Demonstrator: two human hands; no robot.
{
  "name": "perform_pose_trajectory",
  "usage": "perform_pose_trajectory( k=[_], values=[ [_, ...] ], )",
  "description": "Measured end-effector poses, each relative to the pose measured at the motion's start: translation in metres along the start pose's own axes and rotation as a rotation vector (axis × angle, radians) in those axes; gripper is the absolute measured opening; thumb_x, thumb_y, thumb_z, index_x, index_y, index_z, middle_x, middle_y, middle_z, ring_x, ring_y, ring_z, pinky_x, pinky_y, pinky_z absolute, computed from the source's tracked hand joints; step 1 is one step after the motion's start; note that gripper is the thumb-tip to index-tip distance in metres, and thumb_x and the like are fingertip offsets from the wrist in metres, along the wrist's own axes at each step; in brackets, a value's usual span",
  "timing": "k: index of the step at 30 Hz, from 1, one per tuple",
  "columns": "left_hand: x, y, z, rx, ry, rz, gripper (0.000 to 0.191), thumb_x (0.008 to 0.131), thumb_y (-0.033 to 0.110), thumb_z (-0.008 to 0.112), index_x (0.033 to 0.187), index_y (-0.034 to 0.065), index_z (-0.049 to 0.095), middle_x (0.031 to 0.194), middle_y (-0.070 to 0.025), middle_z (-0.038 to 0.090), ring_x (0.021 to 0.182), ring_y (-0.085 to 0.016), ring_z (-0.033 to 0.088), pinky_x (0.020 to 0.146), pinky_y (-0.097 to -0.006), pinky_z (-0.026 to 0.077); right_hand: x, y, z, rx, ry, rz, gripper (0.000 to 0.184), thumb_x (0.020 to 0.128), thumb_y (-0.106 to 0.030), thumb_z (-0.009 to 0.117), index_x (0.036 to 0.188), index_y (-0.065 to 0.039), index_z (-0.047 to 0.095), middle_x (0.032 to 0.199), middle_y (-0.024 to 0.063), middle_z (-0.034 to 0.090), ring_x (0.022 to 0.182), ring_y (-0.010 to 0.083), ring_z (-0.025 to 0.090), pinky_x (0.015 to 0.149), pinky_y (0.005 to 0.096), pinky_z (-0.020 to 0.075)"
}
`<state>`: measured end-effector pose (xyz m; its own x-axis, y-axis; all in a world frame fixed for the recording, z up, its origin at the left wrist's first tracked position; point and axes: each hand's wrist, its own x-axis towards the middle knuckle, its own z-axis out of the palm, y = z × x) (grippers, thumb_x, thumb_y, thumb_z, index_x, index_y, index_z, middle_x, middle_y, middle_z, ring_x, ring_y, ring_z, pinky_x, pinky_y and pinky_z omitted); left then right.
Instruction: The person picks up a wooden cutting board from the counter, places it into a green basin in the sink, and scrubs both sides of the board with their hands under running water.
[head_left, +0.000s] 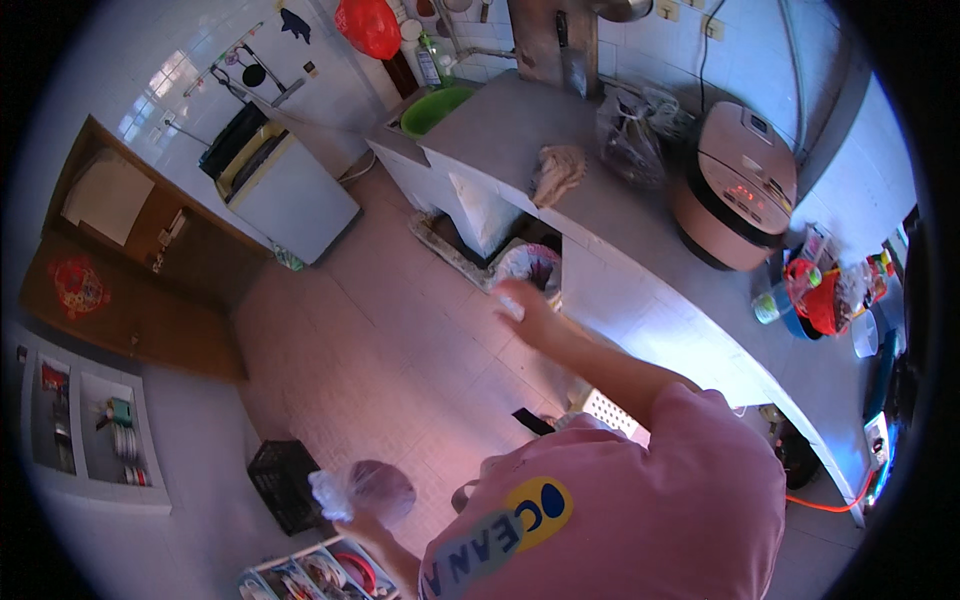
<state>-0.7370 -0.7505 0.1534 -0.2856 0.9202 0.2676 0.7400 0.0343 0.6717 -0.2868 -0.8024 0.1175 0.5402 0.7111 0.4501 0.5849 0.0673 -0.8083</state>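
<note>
My left hand (352, 523), low at the left, grips the bunched neck of a clear plastic bag (381, 491); something round and purplish shows in or through the bag, too blurred to name. Stretched forward, my right hand (529, 311) has a small white crumpled item (511, 306) between its fingers. Just beyond that hand, under the counter, stands a bin lined with a pale plastic bag (531, 262).
A grey counter (487, 135) curves along the right with a rice cooker (739, 187), a beige cloth (559, 174) and plastic bags. A black crate (285, 487) and a rack (300, 562) stand lower left. A washing machine (296, 202) is farther off.
</note>
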Motion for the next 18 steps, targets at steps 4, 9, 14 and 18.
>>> perform_pose_trajectory(
  k=[4, 9, 14, 18],
  values=[
    [0.079, 0.011, 0.037, -0.112, 0.111, -0.101, 0.019, 0.081, 0.003, 0.059, 0.095, -0.009, 0.057, 0.087, -0.0164, 0.063, 0.079, -0.026, 0.06, 0.072, -0.0362, 0.048, 0.097, 0.074, -0.021, -0.247, 0.223, 0.217, 0.055, 0.073, -0.02, 0.07, 0.122, -0.007, 0.047, 0.129, 0.0176, 0.041, 0.12, 0.0337, 0.042, 0.099, 0.0391, 0.0363],
    [0.175, 0.021, 0.128, -0.127, 0.039, -0.055, 0.02, 0.082, 0.004, 0.059, 0.092, -0.0125, 0.058, 0.083, -0.0153, 0.064, 0.072, -0.022, 0.058, 0.065, -0.0359, 0.048, 0.191, 0.167, -0.045, -0.83, 0.342, 0.485, 0.074, 0.075, -0.038, 0.067, 0.135, -0.01, 0.035, 0.141, 0.0212, 0.028, 0.129, 0.0378, 0.03, 0.105, 0.0439, 0.0277],
    [0.273, 0.047, 0.233, -0.253, -0.152, 0.005, 0.025, 0.085, 0.011, 0.057, 0.099, -0.0096, 0.057, 0.09, -0.0166, 0.063, 0.079, -0.024, 0.06, 0.069, -0.0359, 0.049, 0.235, 0.225, -0.055, -1.005, 0.367, 0.79, 0.067, 0.082, -0.043, 0.055, 0.137, -0.012, 0.034, 0.142, 0.02, 0.028, 0.131, 0.0365, 0.025, 0.107, 0.0462, 0.0208],
    [0.344, 0.115, 0.307, -0.04, -0.202, 0.096, 0.032, 0.088, 0.019, 0.055, 0.108, -0.0059, 0.053, 0.1, -0.0152, 0.059, 0.088, -0.022, 0.057, 0.075, -0.0357, 0.048, 0.26, 0.215, -0.006, -1.088, 0.16, 0.741, 0.05, 0.088, -0.034, 0.048, 0.131, -0.008, 0.04, 0.138, 0.0173, 0.034, 0.13, 0.034, 0.028, 0.108, 0.0433, 0.0229]
  ],
)
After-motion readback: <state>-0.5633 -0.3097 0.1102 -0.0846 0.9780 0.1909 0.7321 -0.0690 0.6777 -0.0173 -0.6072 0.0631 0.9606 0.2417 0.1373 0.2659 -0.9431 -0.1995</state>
